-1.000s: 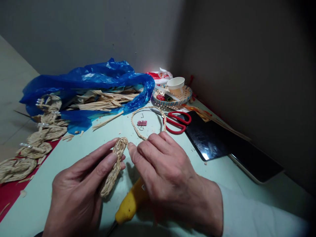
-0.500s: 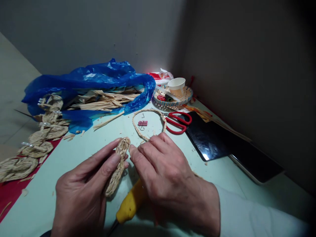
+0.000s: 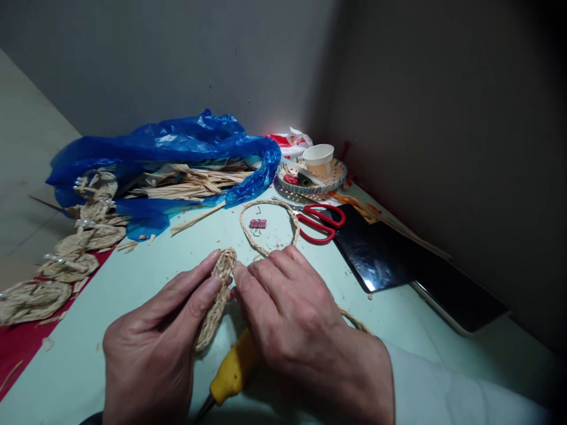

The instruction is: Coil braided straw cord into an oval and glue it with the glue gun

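My left hand [image 3: 163, 336] is closed on a small coiled piece of braided straw [image 3: 217, 298], thumb on its near face, holding it tilted above the table. At its upper right edge are the bent, pinching fingers of my right hand [image 3: 296, 313]; their tips are partly hidden. A straw braid [image 3: 354, 320] comes out from beneath that hand toward the wrist, and a loop of it lies beyond the knuckles. Below both hands is a yellow-handled tool [image 3: 233, 367] with a dark pointed shaft, partly covered by my right hand.
Red-handled scissors [image 3: 316, 239] lie beside a pink binder clip [image 3: 257, 224]. Two dark flat devices rest at right, one a tablet [image 3: 372, 260]. A blue plastic bag [image 3: 177, 139] of straw strips, a woven tray [image 3: 325, 188] with a paper cup, and clipped straw coils [image 3: 73, 265] stand around.
The view has shifted slightly, and more of the braid shows by my right wrist. Both hands keep nearly the same grip on the coiled piece and at its edge.
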Tool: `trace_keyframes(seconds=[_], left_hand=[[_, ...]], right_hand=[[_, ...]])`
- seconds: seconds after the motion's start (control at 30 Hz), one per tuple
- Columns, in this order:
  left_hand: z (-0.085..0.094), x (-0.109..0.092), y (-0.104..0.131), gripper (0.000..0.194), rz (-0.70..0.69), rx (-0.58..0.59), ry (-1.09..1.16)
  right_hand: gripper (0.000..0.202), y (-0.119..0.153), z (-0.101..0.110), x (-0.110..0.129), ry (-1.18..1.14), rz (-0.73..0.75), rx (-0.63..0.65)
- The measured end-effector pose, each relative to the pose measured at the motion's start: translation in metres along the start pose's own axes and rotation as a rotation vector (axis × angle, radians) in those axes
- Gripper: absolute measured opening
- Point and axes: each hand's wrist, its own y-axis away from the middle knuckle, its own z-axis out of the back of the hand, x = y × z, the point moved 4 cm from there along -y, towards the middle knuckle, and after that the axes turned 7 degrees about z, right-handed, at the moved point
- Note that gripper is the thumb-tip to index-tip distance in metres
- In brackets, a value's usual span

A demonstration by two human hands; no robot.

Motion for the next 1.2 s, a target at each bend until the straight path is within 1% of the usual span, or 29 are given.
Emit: trace_keyframes(seconds=[0.07, 0.2, 0.37, 0.43, 0.53, 0.6, 0.73, 0.83, 0.93, 1.0, 1.07, 1.13, 1.2], left_hand=[[0.0, -0.001, 0.0, 0.03, 0.012, -0.001, -0.014], [-0.001, -0.001, -0.002, 0.028, 0.082, 0.017, -0.042], [0.0, -0.003, -0.003, 0.026, 0.079, 0.015, -0.044], [0.002, -0.002, -0.004, 0.025, 0.098, 0.0, -0.059], [0.005, 0.003, -0.009, 0.024, 0.21, -0.016, -0.075], [0.007, 0.007, -0.011, 0.028, 0.261, -0.036, -0.074], [0.009, 0.01, -0.013, 0.037, 0.226, -0.083, -0.047], [0.008, 0.01, -0.011, 0.033, 0.2, -0.093, -0.061], [0.006, 0.005, -0.009, 0.024, 0.122, -0.131, -0.133], [0.004, 0.002, -0.009, 0.022, 0.122, -0.142, -0.141], [0.002, 0.0, -0.009, 0.023, 0.175, -0.124, -0.127], [0.0, -0.001, -0.009, 0.024, 0.209, -0.089, -0.126], [-0.001, 0.0, -0.01, 0.025, 0.227, -0.035, -0.107]], right_hand=[[0.032, 0.0, -0.001, 0.0, 0.001, -0.007, -0.019], [0.027, 0.002, -0.003, 0.0, -0.039, -0.055, -0.057], [0.024, 0.006, -0.002, 0.001, -0.069, -0.072, -0.039], [0.024, 0.006, -0.001, 0.0, -0.097, -0.082, -0.026], [0.022, 0.005, 0.0, 0.0, -0.119, -0.094, -0.061], [0.022, 0.005, -0.001, 0.0, -0.113, -0.094, -0.092], [0.021, 0.006, -0.002, 0.002, -0.082, -0.119, -0.119], [0.022, 0.005, -0.003, 0.003, -0.081, -0.12, -0.119], [0.024, 0.004, -0.002, 0.004, -0.051, -0.103, -0.127], [0.025, 0.002, -0.001, 0.005, -0.03, -0.071, -0.101], [0.028, 0.002, -0.001, 0.005, -0.017, -0.05, -0.038], [0.031, 0.002, -0.001, 0.005, 0.006, -0.048, 0.006], [0.032, 0.002, -0.001, 0.005, 0.029, -0.04, 0.018]])
